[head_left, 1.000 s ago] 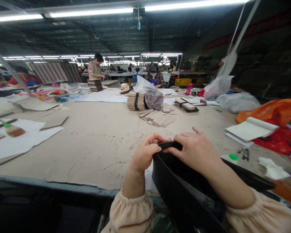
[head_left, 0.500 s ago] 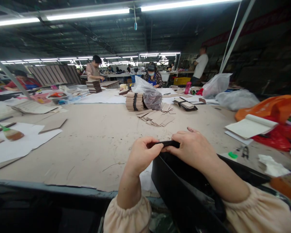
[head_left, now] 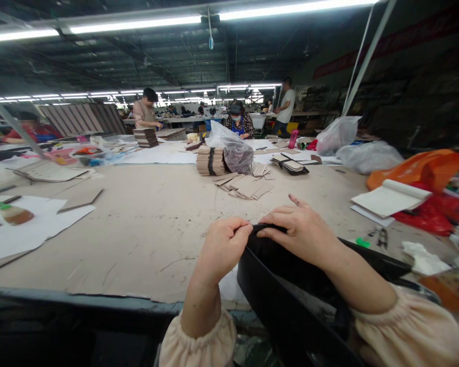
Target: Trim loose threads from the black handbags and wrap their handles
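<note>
A black bag (head_left: 275, 300), its mouth turned up, leans over the near edge of the table at the lower right. My left hand (head_left: 224, 247) pinches its rim at the far corner between thumb and fingers. Close beside it, my right hand (head_left: 300, 232) grips the same rim, thumb inside and fingers over the edge, the index finger partly raised. The bag's inside is dark, and its lower part runs out of view below. Some of the rim is hidden under my fingers.
A banded stack of brown cards (head_left: 210, 162) and loose card pieces (head_left: 248, 186) lie ahead. To the right are a notepad (head_left: 390, 199), an orange bag (head_left: 416, 171) and small snips (head_left: 383, 238). A glue bottle (head_left: 17, 215) lies left. Co-workers are across the table.
My right hand has shifted slightly along the rim toward my left hand, and its fingers have spread a little. Across the room, a standing person has moved left.
</note>
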`<action>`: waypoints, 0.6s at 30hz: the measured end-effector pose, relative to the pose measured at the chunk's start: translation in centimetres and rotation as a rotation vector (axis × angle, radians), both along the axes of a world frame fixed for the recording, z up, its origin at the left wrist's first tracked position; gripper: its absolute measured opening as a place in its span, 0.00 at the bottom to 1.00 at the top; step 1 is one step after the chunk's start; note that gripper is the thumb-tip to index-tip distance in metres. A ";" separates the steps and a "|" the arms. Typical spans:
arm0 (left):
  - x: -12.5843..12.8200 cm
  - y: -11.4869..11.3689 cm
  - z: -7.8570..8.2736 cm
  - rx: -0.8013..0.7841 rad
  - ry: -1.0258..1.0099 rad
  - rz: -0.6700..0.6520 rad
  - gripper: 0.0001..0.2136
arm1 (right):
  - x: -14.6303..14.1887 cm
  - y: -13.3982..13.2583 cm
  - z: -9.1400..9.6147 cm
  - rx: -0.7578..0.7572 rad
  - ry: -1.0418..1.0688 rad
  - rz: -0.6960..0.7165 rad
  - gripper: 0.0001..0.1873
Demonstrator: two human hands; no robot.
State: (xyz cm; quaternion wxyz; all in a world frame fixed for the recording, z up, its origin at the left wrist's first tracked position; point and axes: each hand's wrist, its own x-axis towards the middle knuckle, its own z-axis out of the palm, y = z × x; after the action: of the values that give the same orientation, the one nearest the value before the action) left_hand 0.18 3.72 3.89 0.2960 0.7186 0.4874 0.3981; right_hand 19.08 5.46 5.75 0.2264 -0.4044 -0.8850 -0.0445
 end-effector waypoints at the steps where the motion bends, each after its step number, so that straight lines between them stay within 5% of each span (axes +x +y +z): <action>1: 0.0 0.0 0.0 0.005 0.008 0.004 0.13 | 0.0 0.0 0.0 0.002 -0.009 0.001 0.10; 18: -0.1 0.0 0.1 0.010 -0.018 -0.004 0.11 | -0.3 0.4 0.5 -0.071 -0.047 0.110 0.09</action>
State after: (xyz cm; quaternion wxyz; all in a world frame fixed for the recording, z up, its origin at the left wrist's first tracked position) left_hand 0.05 3.70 4.03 0.2973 0.7176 0.4812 0.4064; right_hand 18.81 5.81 6.26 0.1934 -0.3618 -0.9119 -0.0101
